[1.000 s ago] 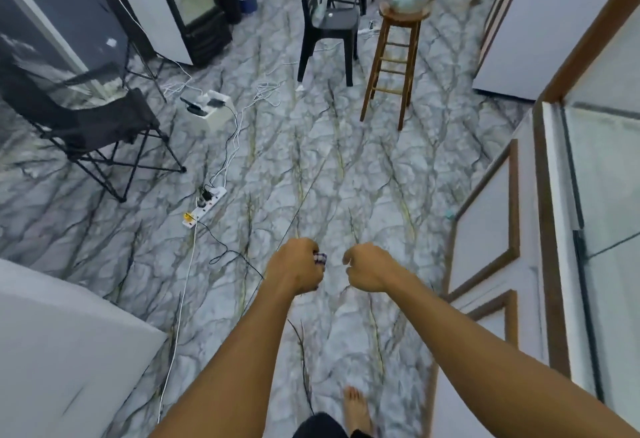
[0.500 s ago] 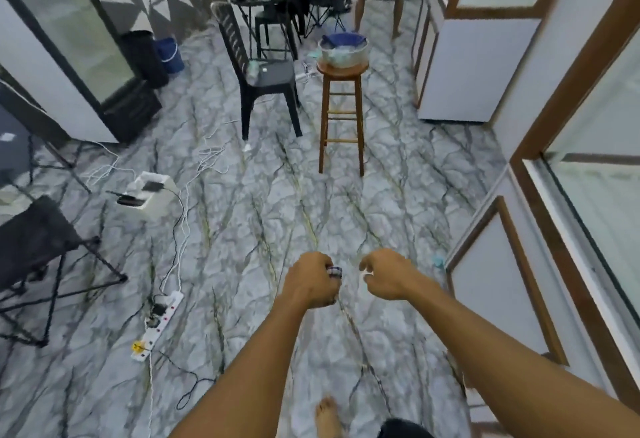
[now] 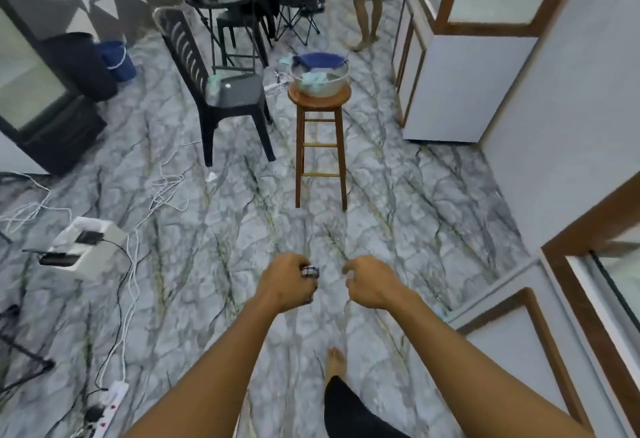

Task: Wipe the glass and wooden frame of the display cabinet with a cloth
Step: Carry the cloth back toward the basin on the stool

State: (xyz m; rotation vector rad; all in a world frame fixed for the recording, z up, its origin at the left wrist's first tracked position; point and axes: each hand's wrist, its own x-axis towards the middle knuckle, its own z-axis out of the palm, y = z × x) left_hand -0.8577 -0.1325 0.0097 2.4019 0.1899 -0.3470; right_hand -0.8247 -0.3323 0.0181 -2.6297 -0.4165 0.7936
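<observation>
Two cabinets on the right: the near cabinet [image 3: 519,351], wood frame round white panels and glass, just beside the right forearm; the far cabinet [image 3: 467,84] beyond, past the stool [image 3: 320,132]. Neither touched; both hands out over the marble floor [image 3: 221,264]. On the left hand [image 3: 285,281], fingers curled tight round a small dark patterned thing [image 3: 310,271], too blurred to name or read. On the right hand [image 3: 372,283], fingers loosely curled and half spread, nothing seen in them. Ahead on the stool, a basin [image 3: 332,85] with a blue cloth [image 3: 320,59] over its rim and pale cloths inside. Left of that, a black chair [image 3: 221,91]; further left, cables [image 3: 166,191] and a power strip [image 3: 110,399].
</observation>
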